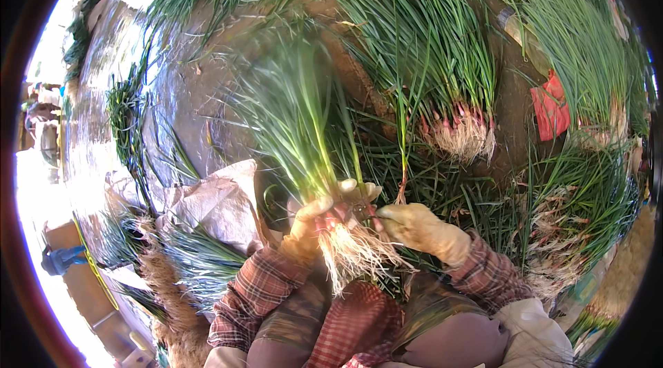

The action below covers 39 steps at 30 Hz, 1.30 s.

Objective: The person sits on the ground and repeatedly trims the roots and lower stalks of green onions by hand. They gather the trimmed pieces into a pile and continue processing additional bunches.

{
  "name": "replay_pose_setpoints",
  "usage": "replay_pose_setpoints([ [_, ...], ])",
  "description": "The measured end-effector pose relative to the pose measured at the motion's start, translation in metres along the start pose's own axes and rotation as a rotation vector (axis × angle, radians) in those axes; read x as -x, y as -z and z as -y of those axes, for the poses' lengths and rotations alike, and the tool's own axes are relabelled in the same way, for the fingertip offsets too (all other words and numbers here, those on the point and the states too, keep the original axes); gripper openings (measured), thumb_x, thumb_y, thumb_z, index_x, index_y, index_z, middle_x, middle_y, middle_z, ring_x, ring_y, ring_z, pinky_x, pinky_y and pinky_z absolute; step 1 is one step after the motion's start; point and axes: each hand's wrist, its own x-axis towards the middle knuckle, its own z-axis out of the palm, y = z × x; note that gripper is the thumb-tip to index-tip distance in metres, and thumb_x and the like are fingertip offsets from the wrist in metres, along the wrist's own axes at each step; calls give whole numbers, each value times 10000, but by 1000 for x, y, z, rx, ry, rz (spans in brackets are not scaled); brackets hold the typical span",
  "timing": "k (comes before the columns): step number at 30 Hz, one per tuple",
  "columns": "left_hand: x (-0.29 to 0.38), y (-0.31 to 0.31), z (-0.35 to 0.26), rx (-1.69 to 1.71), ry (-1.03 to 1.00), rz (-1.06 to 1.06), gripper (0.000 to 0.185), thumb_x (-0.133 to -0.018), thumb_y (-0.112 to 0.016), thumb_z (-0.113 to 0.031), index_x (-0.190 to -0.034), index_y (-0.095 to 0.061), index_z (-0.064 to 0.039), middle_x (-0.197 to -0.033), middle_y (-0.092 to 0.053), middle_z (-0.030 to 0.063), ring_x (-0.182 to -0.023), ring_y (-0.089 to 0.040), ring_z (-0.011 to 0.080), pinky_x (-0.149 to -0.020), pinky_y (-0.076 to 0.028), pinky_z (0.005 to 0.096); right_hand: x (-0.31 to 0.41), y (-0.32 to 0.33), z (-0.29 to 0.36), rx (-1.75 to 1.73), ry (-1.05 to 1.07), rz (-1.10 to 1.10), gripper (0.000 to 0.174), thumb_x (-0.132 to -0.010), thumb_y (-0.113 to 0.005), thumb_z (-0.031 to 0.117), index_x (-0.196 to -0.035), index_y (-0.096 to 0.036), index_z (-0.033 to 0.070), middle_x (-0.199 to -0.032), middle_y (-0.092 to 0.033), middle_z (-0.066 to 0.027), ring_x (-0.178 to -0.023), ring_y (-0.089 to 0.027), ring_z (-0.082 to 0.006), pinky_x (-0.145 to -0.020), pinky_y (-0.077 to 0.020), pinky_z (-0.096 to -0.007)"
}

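Observation:
A bunch of green onions (311, 161) with reddish bases and pale roots is gripped in my left hand (308, 223), in a cream glove, its leaves pointing away from me. Close on its right, my gloved right hand (427, 231) has its fingers at the red base of a stalk beside the bunch. Whether those fingers are closed on it cannot be told. A single onion stalk (403, 161) stands out just beyond the right hand. Past it, a larger pile of green onions (461, 124) lies with its roots towards me.
Loose leaves and trimmings (466, 197) cover the ground ahead. A pale woven sack (217, 202) lies to the left, near more onions (207, 264). Further onion piles (585, 57) lie to the right, by a red cloth or bag piece (550, 106). A plastic bottle (523, 39) lies between piles.

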Motion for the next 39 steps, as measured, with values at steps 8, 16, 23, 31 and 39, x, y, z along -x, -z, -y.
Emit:
replay_pose_setpoints([
  [8,-3,21,-4,-28,-58,33,261,-860,-696,-214,-1052,-596,-68,-1002,-610,98,-1004,-604,252,-1086,-398,496,11,17,-53,165,-335,-171,141,-958,-556,168,-975,-659,73,-811,-671,-79,-691,-647,-205,-607,-545,-300],
  [16,-3,12,-2,-117,-37,-209,364,-885,-677,-150,-1191,-590,29,-995,-673,131,-877,-656,220,-756,-534,317,-23,6,-2,-301,-152,-122,524,-951,-613,136,-1444,-437,110,-1315,-591,-124,-865,-666,-146,-729,-576,-251],
  [23,-3,20,-2,-273,138,-359,301,-936,-614,-158,-1171,-631,29,-843,-713,112,-587,-638,113,-443,-400,161,-39,-29,0,22,-283,20,245,-948,-606,182,-1146,-601,37,-974,-691,-142,-860,-674,-286,-751,-532,-361],
  [31,-17,8,3,-250,85,-154,409,-923,-621,-95,-1315,-551,-7,-1014,-697,98,-768,-664,142,-691,-550,252,-20,13,30,45,-115,138,174,-962,-572,177,-1066,-595,40,-768,-632,-121,-616,-629,-220,-549,-481,-330],
  [39,-25,11,-21,-12,-106,-231,408,-910,-610,-77,-1294,-548,47,-1112,-670,92,-1022,-644,193,-968,-506,380,114,96,88,-593,-652,-113,170,-913,-674,150,-946,-675,-17,-627,-571,-24,-454,-497,-100,-409,-365,-260],
])
